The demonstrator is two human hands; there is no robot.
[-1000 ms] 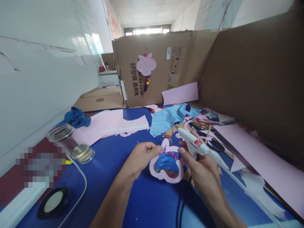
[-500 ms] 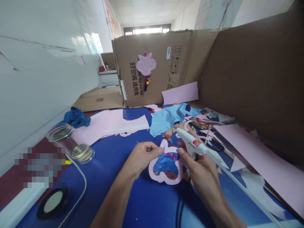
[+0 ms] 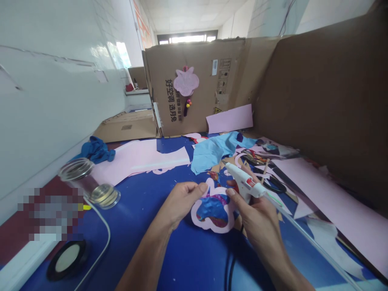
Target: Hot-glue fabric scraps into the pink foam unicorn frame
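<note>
My left hand (image 3: 183, 204) pinches the upper left edge of a pink paper cutout (image 3: 212, 220), which has a lobed outline and a shiny blue foil patch at its centre. My right hand (image 3: 257, 220) grips a white hot glue gun (image 3: 244, 184) just to the right of the cutout. The gun's tip points up and to the left, away from the foil. A long clear rod (image 3: 318, 250) runs toward the lower right corner. The hands hide parts of the cutout's edge.
A blue tabletop (image 3: 194, 258) holds pink sheets (image 3: 139, 159), light blue paper (image 3: 216, 152), black-handled scissors (image 3: 274, 184), a glass jar on its side (image 3: 89, 182), a black tape roll (image 3: 68, 258) and crumpled blue cloth (image 3: 95, 150). Cardboard walls (image 3: 321, 101) stand behind and to the right.
The cutout has turned slightly in my left hand's pinch. The glue gun stays close to its earlier place in my right hand.
</note>
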